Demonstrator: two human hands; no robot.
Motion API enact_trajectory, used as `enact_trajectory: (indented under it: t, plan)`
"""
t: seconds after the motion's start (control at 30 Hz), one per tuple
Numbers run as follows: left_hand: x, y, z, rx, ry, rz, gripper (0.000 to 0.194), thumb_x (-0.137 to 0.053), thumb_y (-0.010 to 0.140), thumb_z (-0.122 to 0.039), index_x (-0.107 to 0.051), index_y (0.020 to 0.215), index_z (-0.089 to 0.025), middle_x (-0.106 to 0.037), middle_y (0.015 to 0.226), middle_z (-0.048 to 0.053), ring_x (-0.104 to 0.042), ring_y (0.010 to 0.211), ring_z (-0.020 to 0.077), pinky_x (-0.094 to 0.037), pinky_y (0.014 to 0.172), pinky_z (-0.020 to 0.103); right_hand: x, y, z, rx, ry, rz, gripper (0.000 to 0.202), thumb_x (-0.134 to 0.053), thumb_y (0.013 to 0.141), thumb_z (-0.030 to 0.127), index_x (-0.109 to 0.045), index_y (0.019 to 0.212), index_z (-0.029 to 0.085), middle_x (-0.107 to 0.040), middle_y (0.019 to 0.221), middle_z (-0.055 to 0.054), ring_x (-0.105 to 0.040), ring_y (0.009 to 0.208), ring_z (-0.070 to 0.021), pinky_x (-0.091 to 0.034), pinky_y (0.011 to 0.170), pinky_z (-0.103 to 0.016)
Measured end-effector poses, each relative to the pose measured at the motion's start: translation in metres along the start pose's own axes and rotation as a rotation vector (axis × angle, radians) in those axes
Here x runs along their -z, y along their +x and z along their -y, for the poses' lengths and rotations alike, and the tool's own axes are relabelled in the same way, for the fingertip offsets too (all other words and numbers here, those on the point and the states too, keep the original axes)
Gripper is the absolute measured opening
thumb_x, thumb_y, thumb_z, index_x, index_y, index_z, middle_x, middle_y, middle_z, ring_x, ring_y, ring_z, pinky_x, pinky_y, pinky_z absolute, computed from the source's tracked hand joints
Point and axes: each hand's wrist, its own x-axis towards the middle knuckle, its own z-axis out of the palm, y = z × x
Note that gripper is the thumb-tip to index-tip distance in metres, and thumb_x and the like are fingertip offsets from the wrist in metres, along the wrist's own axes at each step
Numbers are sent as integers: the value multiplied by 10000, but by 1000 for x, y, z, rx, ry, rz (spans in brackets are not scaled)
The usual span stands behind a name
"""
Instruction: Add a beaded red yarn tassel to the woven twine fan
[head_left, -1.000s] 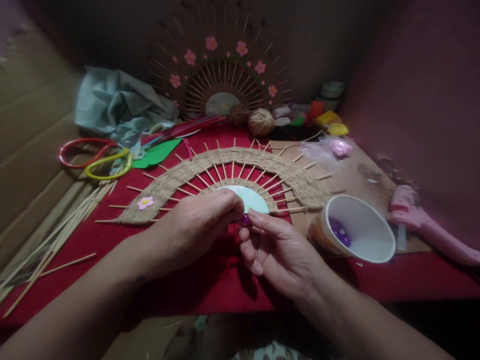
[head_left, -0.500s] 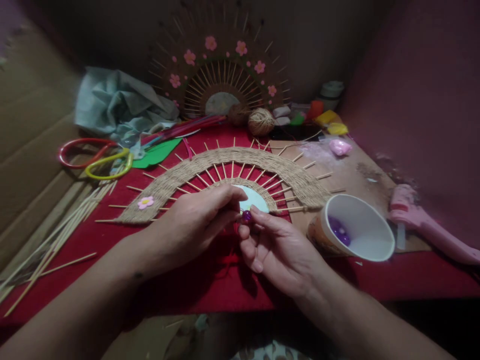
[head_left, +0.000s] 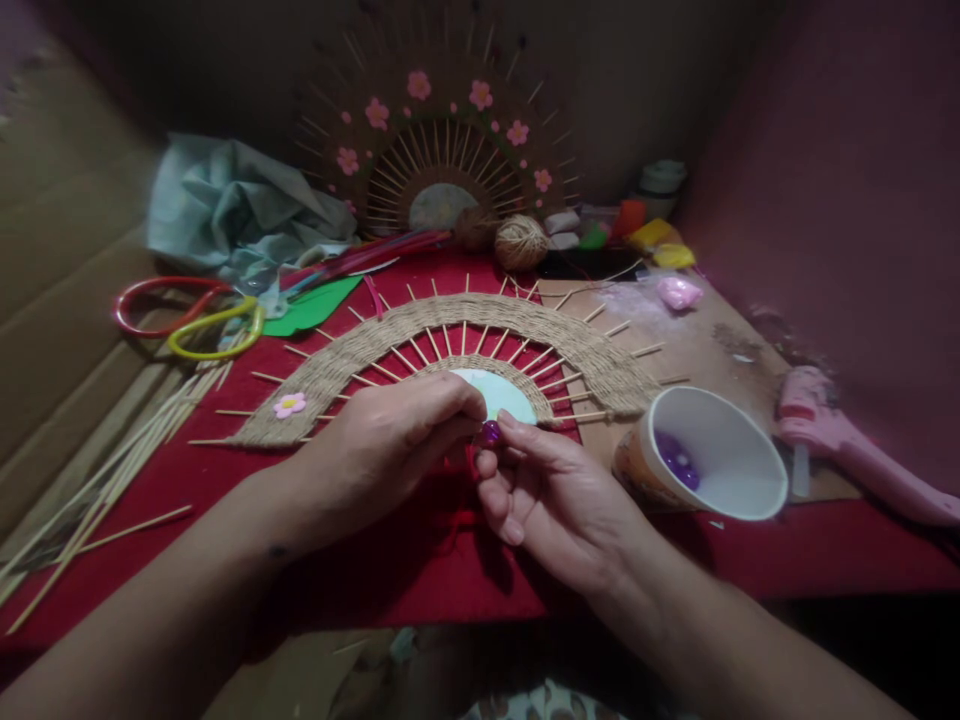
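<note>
A shiny purple bead (head_left: 491,432) is pinched between the thumb and fingers of my right hand (head_left: 551,485). Right beside it is my left hand (head_left: 409,425), its fingers curled together; what they grip is hidden. A reddish thread seems to hang just below the bead. Behind both hands lies a woven twine half-circle fan (head_left: 469,310) on thin sticks, with a pale blue centre (head_left: 510,398). One pink flower with a yellow middle (head_left: 289,405) sits at the fan's left end. To the right, a tilted paper cup (head_left: 720,450) contains purple beads (head_left: 677,462).
Scissors with red and yellow handles (head_left: 217,325) and loose sticks (head_left: 124,465) lie at left. A pink glue gun (head_left: 832,420) rests at right. At the back are a twine ball (head_left: 521,243), a crumpled cloth (head_left: 240,205) and an upright flowered fan (head_left: 442,130).
My left fingertips have closed in and moved slightly toward the bead. The bead has shifted a little down and left; my right hand keeps its pinch.
</note>
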Motion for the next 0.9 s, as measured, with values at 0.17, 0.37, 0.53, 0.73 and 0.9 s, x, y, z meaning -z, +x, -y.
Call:
enact_trajectory:
  t: [0.17,0.37,0.53,0.73,0.9]
  plan:
    - [-1,-1,0,-6,-6,12,92,-505,912,-114,-550,851,-166,-601,728,-26,-558,649,65,-436,625,160,1,0,-1,6,-2,-2,230,-517,888,210,-625,727,87,-610,583,-25,-536,385,-88,-387,297,-169]
    - [1,-2,-1,20,-4,25,101,-488,924,-152,-567,868,-182,-630,737,-13,-601,672,93,-459,649,196,0,0,0,-4,4,-2,237,-524,889,211,-620,710,89,-610,582,-25,-541,380,-91,-391,290,-168]
    - [2,1,-2,30,-16,28,79,-515,906,-166,-584,898,-202,-665,785,-3,-624,708,114,-478,664,213,0,1,0,2,5,-13,270,-481,916,205,-625,724,83,-609,572,-21,-537,373,-90,-389,288,-167]
    - [1,1,-3,35,-31,53,79,-555,880,-171,-595,947,-183,-686,832,20,-642,751,133,-492,691,221,3,2,-2,29,-4,55,206,-558,885,230,-627,754,86,-611,605,-19,-540,392,-83,-395,305,-159]
    - [3,2,-3,71,-90,87,74,-549,885,-169,-614,921,-176,-690,799,17,-645,735,122,-497,694,213,4,2,-2,27,-18,67,183,-606,858,251,-629,773,91,-619,615,-16,-543,397,-81,-399,310,-159]
